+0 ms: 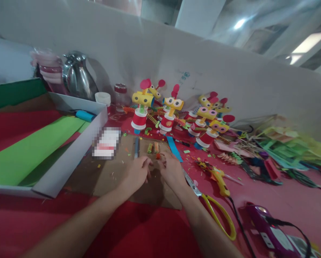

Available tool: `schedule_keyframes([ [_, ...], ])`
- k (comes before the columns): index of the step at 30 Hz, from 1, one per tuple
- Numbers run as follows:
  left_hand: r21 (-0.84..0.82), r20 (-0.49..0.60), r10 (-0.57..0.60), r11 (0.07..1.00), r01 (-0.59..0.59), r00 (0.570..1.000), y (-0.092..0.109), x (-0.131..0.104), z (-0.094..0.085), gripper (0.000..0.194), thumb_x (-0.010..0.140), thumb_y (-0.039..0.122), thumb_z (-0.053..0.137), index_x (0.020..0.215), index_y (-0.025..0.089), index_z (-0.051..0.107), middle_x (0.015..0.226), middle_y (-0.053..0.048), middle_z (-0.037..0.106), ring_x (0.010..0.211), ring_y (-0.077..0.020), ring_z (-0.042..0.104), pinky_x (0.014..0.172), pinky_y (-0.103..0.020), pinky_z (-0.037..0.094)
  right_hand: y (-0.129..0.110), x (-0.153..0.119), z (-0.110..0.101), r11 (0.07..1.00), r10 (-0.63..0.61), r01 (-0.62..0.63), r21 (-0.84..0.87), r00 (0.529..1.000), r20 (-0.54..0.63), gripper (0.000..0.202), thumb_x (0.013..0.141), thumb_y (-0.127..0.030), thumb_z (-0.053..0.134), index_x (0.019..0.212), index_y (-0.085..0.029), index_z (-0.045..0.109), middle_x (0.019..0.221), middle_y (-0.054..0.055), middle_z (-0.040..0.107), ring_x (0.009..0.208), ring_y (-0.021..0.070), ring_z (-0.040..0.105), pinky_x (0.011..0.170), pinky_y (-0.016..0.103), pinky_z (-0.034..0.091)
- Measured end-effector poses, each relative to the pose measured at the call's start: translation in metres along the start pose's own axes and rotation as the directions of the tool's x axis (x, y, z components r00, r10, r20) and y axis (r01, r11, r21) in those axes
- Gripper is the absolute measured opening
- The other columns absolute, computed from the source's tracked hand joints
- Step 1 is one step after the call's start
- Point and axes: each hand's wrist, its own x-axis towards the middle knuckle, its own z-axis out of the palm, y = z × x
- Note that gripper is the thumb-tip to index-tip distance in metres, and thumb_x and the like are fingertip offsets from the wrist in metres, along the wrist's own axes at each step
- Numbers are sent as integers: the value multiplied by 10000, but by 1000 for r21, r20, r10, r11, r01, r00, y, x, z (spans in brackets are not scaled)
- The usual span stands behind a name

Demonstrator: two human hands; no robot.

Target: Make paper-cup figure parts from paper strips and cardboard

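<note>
The fingers of the left hand (139, 170) are curled inward, and whether anything is gripped by them cannot be told; those of the right hand (172, 171) are bent beside a small orange-red folded strip (158, 156), though a firm pinch cannot be confirmed. Just beyond the fingertips, a yellow-green paper spring (150, 148) and a pale orange paper spring (156, 147) are laid side by side on the cardboard (103, 182); by a stray knuckle they could be flattened or knocked askew. If the strip is pressed unevenly, its folds could be skewed. To the right of the right fingers, the scissors (201, 195) are set close to the hand, so skin could be nicked in a sideways sweep. Farther right, the glue gun (216, 179) is laid down; if it is hot, a burn could be caused by an outward reach.
</note>
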Motion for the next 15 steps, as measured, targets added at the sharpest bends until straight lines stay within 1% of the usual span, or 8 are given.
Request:
schedule_keyframes([
  [2,80,-42,80,994,-76,996,-3,1,0,196,866,167,425,881,183,619,652,-14,634,510,-131,570,531,-240,384,0,5,5,999,-1,0,-36,1000,-19,343,786,-111,543,1122,-151,598,1031,124,665,799,207,652,733,322,512],
  [4,148,-72,159,978,-148,985,-3,0,-1,220,780,65,482,897,183,626,795,-42,666,680,-156,621,634,-256,423,1,9,9,999,4,-5,-53,1000,-23,328,785,-103,539,1107,-146,591,984,114,670,781,212,652,706,319,506],
  [6,174,-84,196,968,-179,977,-3,0,0,266,719,18,518,894,183,632,834,-48,667,769,-175,625,691,-272,439,3,9,12,999,8,-8,-51,1000,-8,318,796,-85,515,1098,-154,591,918,95,681,757,213,656,696,317,503],
  [8,121,-79,170,980,-159,982,-4,0,1,254,700,25,547,874,187,638,782,-33,659,734,-174,621,667,-272,449,4,9,12,999,7,-7,-39,1000,10,326,810,-77,495,1112,-157,589,893,92,686,742,213,662,690,316,504],
  [11,-49,1,103,993,-103,995,-5,1,3,191,695,55,549,790,182,655,686,-14,651,628,-160,613,602,-260,460,2,5,8,1000,1,-1,-19,999,-34,360,808,-81,494,1153,-136,580,1047,143,659,738,208,663,703,334,516],
  [13,-87,64,128,989,-122,990,-6,1,3,231,679,43,508,743,178,684,649,-14,661,604,-157,609,606,-261,465,-4,-1,2,998,-18,22,52,997,-77,340,828,-118,493,1155,-141,584,1121,154,635,745,199,660,696,336,527],
  [15,-40,93,210,978,-207,973,-5,-1,3,304,665,28,462,728,179,719,643,-20,677,611,-160,607,626,-265,462,-14,-12,-4,984,-38,51,170,996,-78,270,893,-210,468,1122,-169,605,1072,118,666,770,194,668,677,317,537],
])
